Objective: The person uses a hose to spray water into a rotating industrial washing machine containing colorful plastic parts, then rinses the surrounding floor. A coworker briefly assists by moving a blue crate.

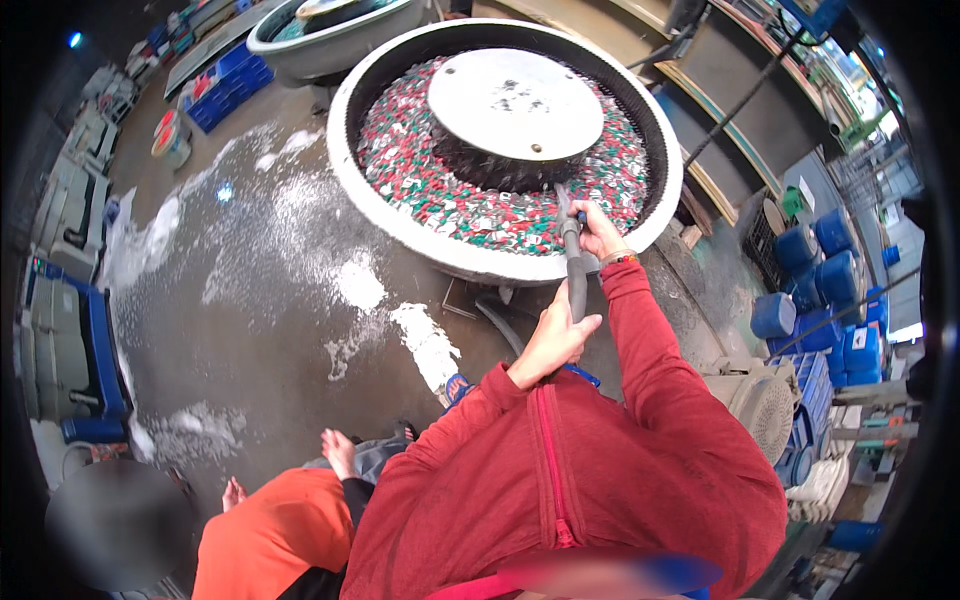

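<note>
Both my hands are closed on a dark grey hose (577, 285) that ends in a metal nozzle. My left hand (560, 338) grips the hose lower down, close to my body. Farther forward, my right hand (602, 236) wraps round the nozzle end, where a small blue part shows. The nozzle tip points into a big round tub (352, 190) with a white rim and dark ribbed inner wall. Small red, green and white pieces (415, 200) fill the ring inside it. A round white cover (515, 103) with bolts tops the tub's central column.
A person in orange (275, 540) is close on my left, one hand (340, 452) showing. White foam (360, 280) lies on the wet floor. A second tub (340, 50) stands at the far left, near blue crates (230, 90). Blue drums (835, 270) are on the right.
</note>
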Demonstrator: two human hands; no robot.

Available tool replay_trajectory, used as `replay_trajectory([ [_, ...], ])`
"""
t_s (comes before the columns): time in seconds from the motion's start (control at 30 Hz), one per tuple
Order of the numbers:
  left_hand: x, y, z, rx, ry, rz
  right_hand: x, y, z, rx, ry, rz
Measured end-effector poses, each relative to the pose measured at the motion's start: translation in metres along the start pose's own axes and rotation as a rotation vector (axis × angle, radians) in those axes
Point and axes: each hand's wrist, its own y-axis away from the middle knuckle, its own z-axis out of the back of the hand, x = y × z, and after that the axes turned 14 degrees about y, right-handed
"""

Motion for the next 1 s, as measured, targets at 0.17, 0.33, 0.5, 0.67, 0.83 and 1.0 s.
replay_trajectory([
  [0.17, 0.010, -0.010, -0.031, 0.036, -0.136, -0.094, 0.035, 0.027, 0.024, 0.025, -0.053, 0.206],
  [0.33, 0.023, -0.024, -0.064, -0.031, -0.189, -0.340, 0.066, 0.041, 0.027, 0.049, 0.021, 0.293],
  [0.5, 0.026, -0.035, -0.083, -0.131, -0.023, -0.282, 0.085, 0.021, 0.012, 0.229, 0.116, 0.237],
  [0.67, 0.028, -0.037, -0.083, -0.201, 0.156, -0.268, 0.062, -0.008, -0.015, 0.333, 0.242, 0.049],
  [0.83, 0.040, -0.034, -0.086, -0.220, 0.283, -0.191, 0.011, -0.020, -0.004, 0.339, 0.272, -0.123],
  [1.0, 0.051, -0.039, -0.086, -0.111, 0.263, -0.099, -0.006, -0.018, 0.046, 0.395, 0.167, -0.132],
])
